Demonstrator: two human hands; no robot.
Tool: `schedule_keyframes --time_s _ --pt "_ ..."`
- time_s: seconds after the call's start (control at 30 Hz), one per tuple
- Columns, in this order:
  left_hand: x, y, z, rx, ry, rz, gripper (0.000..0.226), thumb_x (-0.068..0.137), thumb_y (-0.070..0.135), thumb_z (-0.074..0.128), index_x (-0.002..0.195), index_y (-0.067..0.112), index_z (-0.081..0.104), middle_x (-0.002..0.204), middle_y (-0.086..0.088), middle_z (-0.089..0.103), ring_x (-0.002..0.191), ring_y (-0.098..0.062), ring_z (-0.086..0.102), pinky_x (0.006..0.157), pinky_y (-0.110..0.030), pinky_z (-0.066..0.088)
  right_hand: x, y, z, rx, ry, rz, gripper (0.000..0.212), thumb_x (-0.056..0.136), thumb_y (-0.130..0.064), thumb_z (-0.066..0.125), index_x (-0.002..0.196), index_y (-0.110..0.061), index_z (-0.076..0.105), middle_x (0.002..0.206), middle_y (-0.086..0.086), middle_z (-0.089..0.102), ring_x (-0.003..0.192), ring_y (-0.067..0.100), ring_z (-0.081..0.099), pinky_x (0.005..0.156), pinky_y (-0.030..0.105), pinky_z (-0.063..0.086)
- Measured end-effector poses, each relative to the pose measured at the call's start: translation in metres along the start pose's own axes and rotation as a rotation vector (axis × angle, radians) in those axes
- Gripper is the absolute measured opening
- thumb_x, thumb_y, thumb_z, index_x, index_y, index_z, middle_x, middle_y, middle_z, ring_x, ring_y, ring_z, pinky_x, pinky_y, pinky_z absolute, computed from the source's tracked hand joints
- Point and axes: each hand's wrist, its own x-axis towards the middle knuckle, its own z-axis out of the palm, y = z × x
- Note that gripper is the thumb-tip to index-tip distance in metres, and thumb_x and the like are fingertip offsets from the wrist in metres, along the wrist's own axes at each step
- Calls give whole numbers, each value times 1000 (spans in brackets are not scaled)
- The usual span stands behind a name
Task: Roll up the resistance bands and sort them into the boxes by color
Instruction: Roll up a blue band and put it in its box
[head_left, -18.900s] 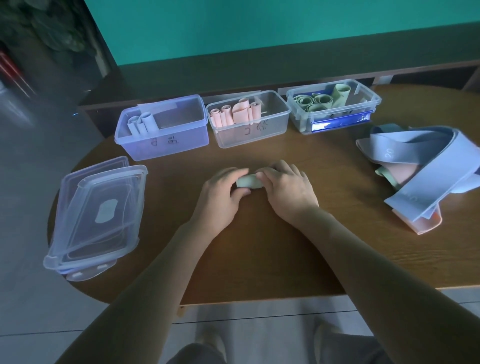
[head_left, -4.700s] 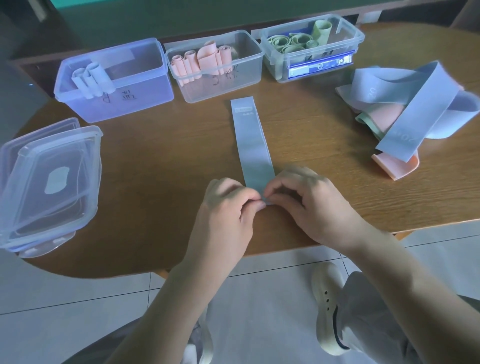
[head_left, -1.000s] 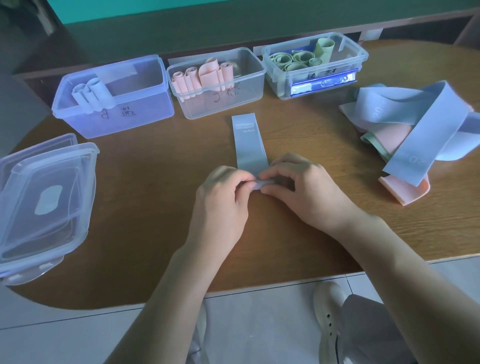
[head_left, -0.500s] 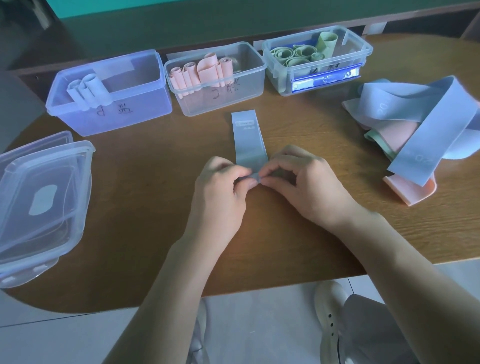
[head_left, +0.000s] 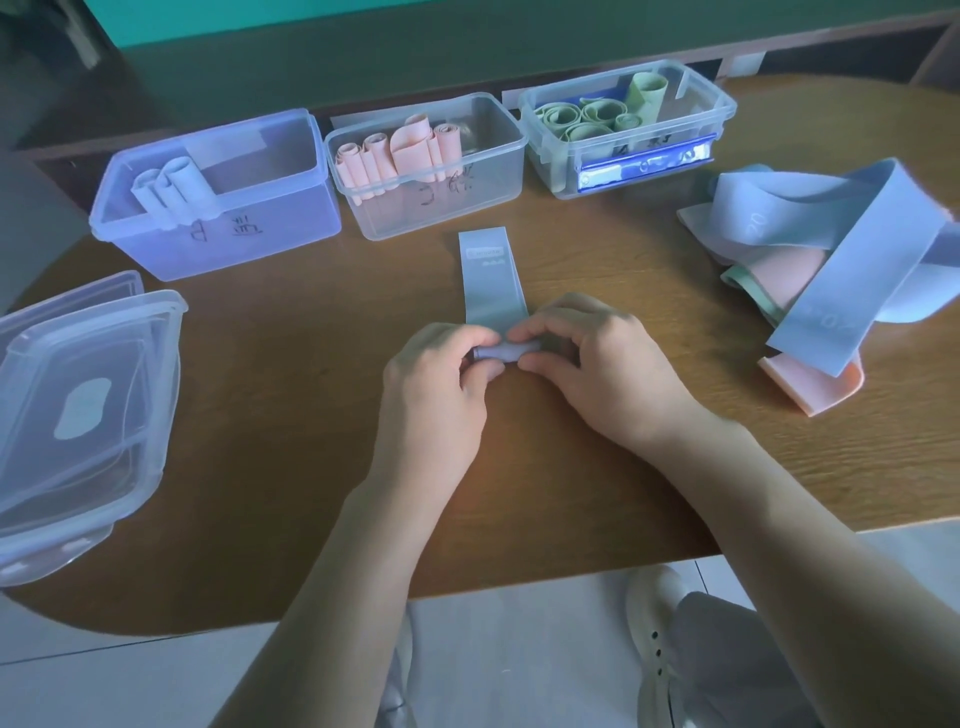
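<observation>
We pinch the blue band (head_left: 493, 291) between left hand (head_left: 441, 384) and right hand (head_left: 602, 374), roll barely started; blue box (head_left: 218, 244) beyond the left hand holds two rolls, and a pile (head_left: 831, 270) waits beyond the right.

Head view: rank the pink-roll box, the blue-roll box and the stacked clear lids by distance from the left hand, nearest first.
1. Clear plastic box of pink rolled bands, straight beyond the left hand, middle of the row.
2. Bluish plastic box of blue rolled bands, far-left of the row.
3. Stacked clear plastic lids, at the table's left edge.

Two and three are fairly close.
</observation>
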Motion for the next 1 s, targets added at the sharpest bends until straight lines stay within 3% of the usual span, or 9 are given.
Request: schedule_keyframes --time_s 0.2,0.3,0.4,0.53,0.7,0.77,1.0 --pt "-5 1 -4 -1 -3 35 16 84 11 81 100 14 77 95 2 71 82 -11 62 75 -27 55 -7 -3 0 -20 23 -51 21 88 -14 76 108 -18 75 107 -2 66 87 17 64 76 41 57" --pt "-13 3 -8 -7 -8 51 16 83 10 81 98 14 77 94 4 71 81 -10 62 73 -29 54 -16 -6 -4 -21 17 -72 21 88 -12 76 108 -17 76 105 -2 66 84 10 59 77 35 55" --pt "-26 7 -16 -46 -15 35 16 82 10 82 96 15 77 91 6 71 78 -8 61 71 -28 52 -29 -10 -6 -9 8 -84 21 88 -12 76 108 -18 76 104 -4 65 82 3 53 77 26 50" --pt "-46 12 -27 -103 -91 -15 16 83 12 81 96 20 76 91 9 69 83 -6 59 74 -23 49 -50 -18 -10 12 -26 -80 20 89 -15 76 109 -20 76 105 -6 66 91 9 63 82 29 53" --pt "-51 12 -30 -104 -77 -32 15 84 11 80 97 18 77 97 7 62 88 -3 53 77 -12 44 -55 -21 -9 22 -51 -48 19 91 -18 74 110 -21 76 103 -9 64 84 -15 51 80 7 39" --pt "-47 12 -27 -93 -57 -38 12 85 11 78 97 14 77 97 4 60 87 -3 52 78 -8 41 -50 -21 -8 28 -39 -53 18 92 -18 74 109 -19 76 101 -8 61 85 -13 52 81 7 40" --pt "-41 11 -24 -130 -6 -50 10 86 10 78 89 17 73 87 8 61 78 -5 56 69 -14 46 -38 -26 -11 72 -50 -32 13 88 -9 76 93 -21 73 94 -13 61 79 2 59 74 7 39"
